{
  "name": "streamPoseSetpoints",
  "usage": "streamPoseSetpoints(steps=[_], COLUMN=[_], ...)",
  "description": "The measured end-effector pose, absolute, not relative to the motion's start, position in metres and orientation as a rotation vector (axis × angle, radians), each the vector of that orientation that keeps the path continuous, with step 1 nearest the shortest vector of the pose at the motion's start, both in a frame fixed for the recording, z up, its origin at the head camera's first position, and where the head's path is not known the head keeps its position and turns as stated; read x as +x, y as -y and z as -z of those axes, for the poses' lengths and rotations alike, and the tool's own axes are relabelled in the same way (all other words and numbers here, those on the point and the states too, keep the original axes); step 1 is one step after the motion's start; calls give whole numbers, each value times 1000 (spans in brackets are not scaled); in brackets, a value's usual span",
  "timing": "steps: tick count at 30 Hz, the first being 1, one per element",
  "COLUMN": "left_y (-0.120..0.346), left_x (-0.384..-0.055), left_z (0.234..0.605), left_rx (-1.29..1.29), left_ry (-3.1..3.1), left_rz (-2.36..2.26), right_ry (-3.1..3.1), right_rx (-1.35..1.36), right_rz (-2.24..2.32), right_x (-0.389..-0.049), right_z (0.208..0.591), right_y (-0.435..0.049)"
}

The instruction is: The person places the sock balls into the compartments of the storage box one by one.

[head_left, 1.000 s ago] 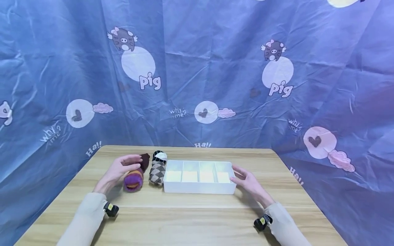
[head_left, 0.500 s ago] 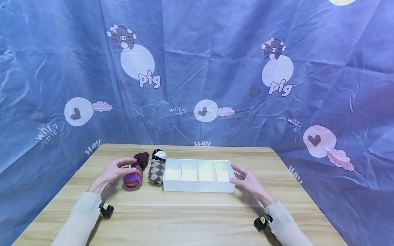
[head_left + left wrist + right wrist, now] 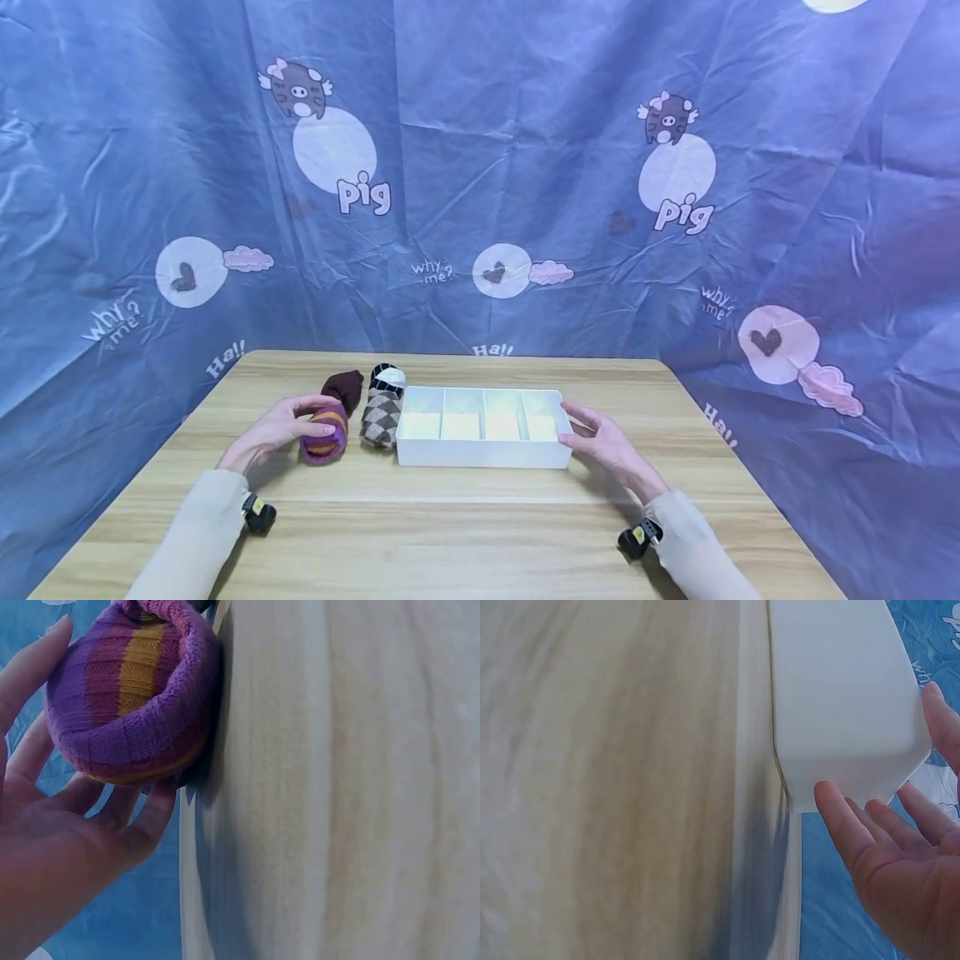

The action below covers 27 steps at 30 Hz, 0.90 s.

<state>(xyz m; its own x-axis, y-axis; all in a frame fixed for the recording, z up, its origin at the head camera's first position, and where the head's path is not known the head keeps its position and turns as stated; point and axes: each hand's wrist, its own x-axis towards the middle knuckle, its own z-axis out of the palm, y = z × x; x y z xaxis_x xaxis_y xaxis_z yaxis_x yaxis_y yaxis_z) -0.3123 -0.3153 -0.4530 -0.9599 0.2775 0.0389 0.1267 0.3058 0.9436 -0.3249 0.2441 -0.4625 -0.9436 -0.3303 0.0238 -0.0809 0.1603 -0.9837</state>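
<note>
My left hand (image 3: 272, 429) grips a rolled sock (image 3: 135, 697) with purple, maroon and orange stripes, its thumb on one side and its fingers round the other. In the head view this striped sock lies on the table's left part. Just behind it is a dark brown rolled sock (image 3: 344, 390). Right of these lies a grey argyle rolled sock (image 3: 381, 419), with a black-and-white one (image 3: 387, 379) behind it. A white box (image 3: 483, 453) with several compartments stands beside them. At its right end my right hand (image 3: 609, 450) rests loosely extended fingers on the end wall, thumb near the rim.
A light wood table (image 3: 450, 533) carries everything. Behind it and along both sides hangs a blue cloth (image 3: 465, 175) with printed pigs and hearts. Each wrist wears a small black camera, the left one (image 3: 259, 515) and the right one (image 3: 637, 540) both near the table surface.
My left hand has come down and closed round the striped sock, its fingers now lower than a second ago. The right hand and the box hold their places.
</note>
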Motion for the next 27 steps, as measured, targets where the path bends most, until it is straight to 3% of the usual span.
streamPoseSetpoints(steps=[27], left_y=[315], left_x=[-313], left_z=[451], left_rx=[359], left_ry=[-2458], left_rz=[-1729], right_ry=[-2238], right_rx=[-385], right_rz=[1860], right_x=[-322], right_z=[464], right_y=[-247])
